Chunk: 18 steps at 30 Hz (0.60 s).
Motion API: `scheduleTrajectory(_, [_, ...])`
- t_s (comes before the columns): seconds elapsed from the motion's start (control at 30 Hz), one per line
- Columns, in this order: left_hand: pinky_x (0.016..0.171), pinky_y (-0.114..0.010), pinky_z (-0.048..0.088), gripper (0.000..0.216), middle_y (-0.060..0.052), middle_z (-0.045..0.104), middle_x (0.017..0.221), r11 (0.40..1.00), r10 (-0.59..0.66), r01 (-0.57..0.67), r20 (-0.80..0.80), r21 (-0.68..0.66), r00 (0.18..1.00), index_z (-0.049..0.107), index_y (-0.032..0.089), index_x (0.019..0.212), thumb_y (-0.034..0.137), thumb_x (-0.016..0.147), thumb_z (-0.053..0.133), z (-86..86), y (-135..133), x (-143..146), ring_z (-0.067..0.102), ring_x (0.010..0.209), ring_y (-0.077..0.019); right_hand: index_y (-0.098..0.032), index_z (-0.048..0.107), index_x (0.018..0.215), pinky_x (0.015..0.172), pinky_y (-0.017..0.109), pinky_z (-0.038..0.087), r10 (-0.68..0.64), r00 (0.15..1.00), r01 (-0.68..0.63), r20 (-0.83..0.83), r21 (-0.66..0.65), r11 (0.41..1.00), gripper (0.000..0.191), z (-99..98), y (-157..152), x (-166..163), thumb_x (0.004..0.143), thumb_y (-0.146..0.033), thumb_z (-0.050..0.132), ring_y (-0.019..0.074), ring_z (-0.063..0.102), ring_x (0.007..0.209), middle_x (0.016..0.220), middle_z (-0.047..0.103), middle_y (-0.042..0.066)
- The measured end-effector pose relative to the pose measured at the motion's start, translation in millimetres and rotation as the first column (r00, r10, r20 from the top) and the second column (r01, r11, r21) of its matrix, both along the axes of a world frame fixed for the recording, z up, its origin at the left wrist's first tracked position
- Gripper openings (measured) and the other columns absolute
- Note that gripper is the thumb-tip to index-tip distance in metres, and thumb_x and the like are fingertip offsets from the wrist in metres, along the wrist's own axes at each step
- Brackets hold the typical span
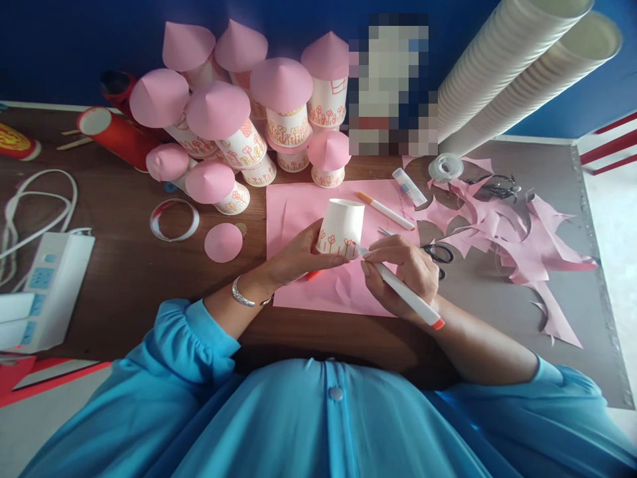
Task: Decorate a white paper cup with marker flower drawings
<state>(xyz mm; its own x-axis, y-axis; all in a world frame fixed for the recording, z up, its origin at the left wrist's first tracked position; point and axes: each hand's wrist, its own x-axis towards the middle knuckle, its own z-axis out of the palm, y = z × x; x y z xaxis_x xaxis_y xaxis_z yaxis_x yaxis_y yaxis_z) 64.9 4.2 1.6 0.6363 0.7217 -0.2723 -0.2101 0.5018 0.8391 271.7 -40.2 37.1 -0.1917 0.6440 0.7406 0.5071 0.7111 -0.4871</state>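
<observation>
My left hand (303,255) is wrapped around a white paper cup (342,219), its round end facing up and away. Red and orange flowers are drawn in a band along the cup's lower side. In my right hand (405,272) is a white marker (405,292) with an orange-red end, its tip at the cup's lower right edge by the flowers. Beneath both hands lies a pink paper sheet (298,292). An orange-capped marker (385,211) rests on that sheet, and black-handled scissors (438,253) lie partly hidden behind my right hand.
Several decorated cups with pink cone roofs (219,109) stand at the back left. Tall paper cup stacks (507,60) lean at the back right. Pink scraps (522,239), clear tape (445,168) and a glue stick (409,187) lie rightward; a tape roll (154,222) and power strip (62,292) leftward.
</observation>
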Motion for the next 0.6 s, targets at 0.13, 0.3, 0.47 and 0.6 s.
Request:
scheduleTrajectory(0.13, [0.092, -0.034, 0.055, 0.062, -0.008, 0.075, 0.118, 1.0, 0.004, -0.004, -0.013, 0.0, 1.0, 0.064, 0.02, 0.125, 0.035, 0.075, 0.097, 1.5, 0.1, 0.1, 0.071, 0.103, -0.0202, -0.025, 0.065, 0.1, 0.054, 0.027, 0.058, -0.005, 1.0, 0.005, 0.005, -0.004, 1.0, 0.02, -0.3, 0.1, 0.3, 0.09, -0.008, 0.068, 0.0161, 0.071, 0.062, 0.077, 0.071, -0.001])
scheduleTrajectory(0.3, [0.093, -0.034, 0.055, 0.059, -0.007, 0.075, 0.118, 1.0, 0.007, -0.007, -0.002, 0.011, 1.0, 0.065, 0.021, 0.123, 0.036, 0.075, 0.096, 2.1, -0.2, 0.8, 0.071, 0.105, -0.0206, -0.024, 0.064, 0.098, 0.055, 0.027, 0.057, 0.0, 1.0, 0.0, -0.001, -0.014, 1.0, 0.019, -0.8, -0.8, -0.4, 0.089, -0.007, 0.068, 0.0155, 0.07, 0.063, 0.077, 0.07, -0.002])
scheduleTrajectory(0.47, [0.088, -0.032, 0.055, 0.057, -0.005, 0.075, 0.109, 1.0, 0.016, -0.016, -0.021, 0.022, 1.0, 0.066, 0.021, 0.12, 0.038, 0.075, 0.096, 4.0, -0.4, 1.4, 0.072, 0.098, -0.0189, -0.024, 0.063, 0.1, 0.055, 0.026, 0.056, 0.005, 1.0, -0.004, 0.021, -0.034, 0.999, 0.02, -0.4, -2.1, 0.1, 0.09, -0.007, 0.069, 0.0155, 0.071, 0.064, 0.078, 0.069, -0.001])
scheduleTrajectory(0.6, [0.083, -0.03, 0.055, 0.056, -0.005, 0.075, 0.106, 1.0, 0.018, -0.018, -0.02, 0.022, 1.0, 0.066, 0.02, 0.118, 0.039, 0.074, 0.097, 6.7, 0.0, 1.6, 0.071, 0.094, -0.0178, -0.024, 0.061, 0.102, 0.057, 0.025, 0.058, 0.012, 0.998, -0.009, 0.064, -0.043, 0.999, 0.021, 2.0, -2.7, 1.9, 0.091, -0.008, 0.068, 0.0149, 0.073, 0.066, 0.079, 0.07, -0.001])
